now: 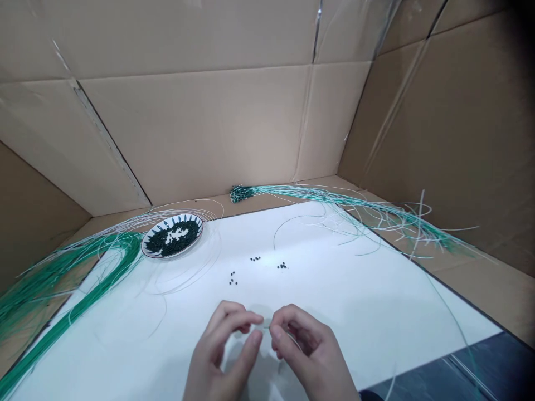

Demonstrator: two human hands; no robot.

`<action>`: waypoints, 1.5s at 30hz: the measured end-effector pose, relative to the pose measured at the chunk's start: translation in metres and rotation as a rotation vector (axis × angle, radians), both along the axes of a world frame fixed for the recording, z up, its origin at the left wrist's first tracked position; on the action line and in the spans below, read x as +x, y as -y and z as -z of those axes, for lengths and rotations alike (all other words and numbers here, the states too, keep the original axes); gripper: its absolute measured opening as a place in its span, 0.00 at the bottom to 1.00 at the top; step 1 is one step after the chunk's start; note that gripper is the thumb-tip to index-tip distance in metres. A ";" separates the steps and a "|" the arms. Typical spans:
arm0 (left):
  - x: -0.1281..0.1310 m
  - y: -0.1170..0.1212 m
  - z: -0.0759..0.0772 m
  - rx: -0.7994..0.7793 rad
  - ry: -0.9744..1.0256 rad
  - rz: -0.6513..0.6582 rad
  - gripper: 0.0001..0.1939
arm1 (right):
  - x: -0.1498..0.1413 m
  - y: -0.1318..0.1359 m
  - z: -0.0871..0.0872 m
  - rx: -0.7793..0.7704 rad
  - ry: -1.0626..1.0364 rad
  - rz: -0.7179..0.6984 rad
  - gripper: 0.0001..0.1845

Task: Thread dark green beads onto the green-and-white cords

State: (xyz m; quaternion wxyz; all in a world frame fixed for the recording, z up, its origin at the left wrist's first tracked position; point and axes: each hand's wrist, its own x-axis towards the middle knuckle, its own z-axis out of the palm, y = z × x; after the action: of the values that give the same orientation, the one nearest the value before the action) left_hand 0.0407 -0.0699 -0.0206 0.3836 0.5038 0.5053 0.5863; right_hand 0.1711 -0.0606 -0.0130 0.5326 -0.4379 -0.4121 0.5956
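Thin strand [266, 327] pinched in your right hand [308, 346], your left hand [228, 348] beside it, fingertips parted, dark beads [232, 280] beyond.

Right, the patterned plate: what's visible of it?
The plate is shallow and looks ceramic: white, blue marks around the inside, thin dark edge. Small dark beads cover most of it, thinning to a white patch mid-plate. It lies face up towards the far left of the white sheet, green strands at its left side. Neither hand touches it.
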 end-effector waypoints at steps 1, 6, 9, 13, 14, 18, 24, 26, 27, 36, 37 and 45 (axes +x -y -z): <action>-0.011 -0.007 0.000 -0.005 -0.167 0.053 0.09 | 0.002 -0.002 0.003 0.008 0.046 0.039 0.22; -0.053 -0.052 0.001 -0.035 -0.878 0.060 0.16 | 0.017 -0.012 0.023 0.005 0.188 0.164 0.15; -0.056 -0.069 0.005 -0.030 -0.935 0.072 0.15 | 0.023 -0.011 0.029 0.008 0.197 0.150 0.14; -0.052 -0.081 0.010 -0.004 -0.980 0.077 0.13 | 0.027 -0.007 0.030 0.028 0.183 0.101 0.14; -0.052 -0.083 0.011 0.000 -0.987 0.082 0.13 | 0.027 -0.006 0.031 0.029 0.178 0.090 0.13; -0.057 -0.091 0.013 -0.018 -0.999 0.130 0.07 | 0.029 -0.005 0.031 0.016 0.161 0.060 0.12; -0.060 -0.092 0.012 -0.058 -0.991 0.181 0.07 | 0.031 -0.005 0.034 0.013 0.179 0.031 0.12; -0.059 -0.091 0.012 -0.056 -0.982 0.195 0.09 | 0.031 -0.007 0.038 0.010 0.207 0.025 0.12; -0.059 -0.091 0.011 -0.055 -0.976 0.203 0.10 | 0.031 -0.008 0.040 0.007 0.226 0.022 0.12; -0.049 -0.086 0.007 -0.049 -0.939 0.233 0.12 | 0.028 -0.016 0.048 -0.015 0.365 -0.035 0.13; -0.046 -0.084 0.008 -0.045 -0.931 0.238 0.12 | 0.028 -0.015 0.047 -0.014 0.374 -0.037 0.13; -0.020 -0.075 0.017 -0.022 -0.870 0.345 0.09 | 0.035 -0.016 0.045 0.013 0.387 -0.101 0.15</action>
State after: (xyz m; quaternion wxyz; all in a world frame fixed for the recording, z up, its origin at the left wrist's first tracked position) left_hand 0.0208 0.0046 -0.0378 0.2333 0.7752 0.5344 0.2429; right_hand 0.2061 -0.0449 -0.0583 0.4157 -0.5197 -0.5320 0.5236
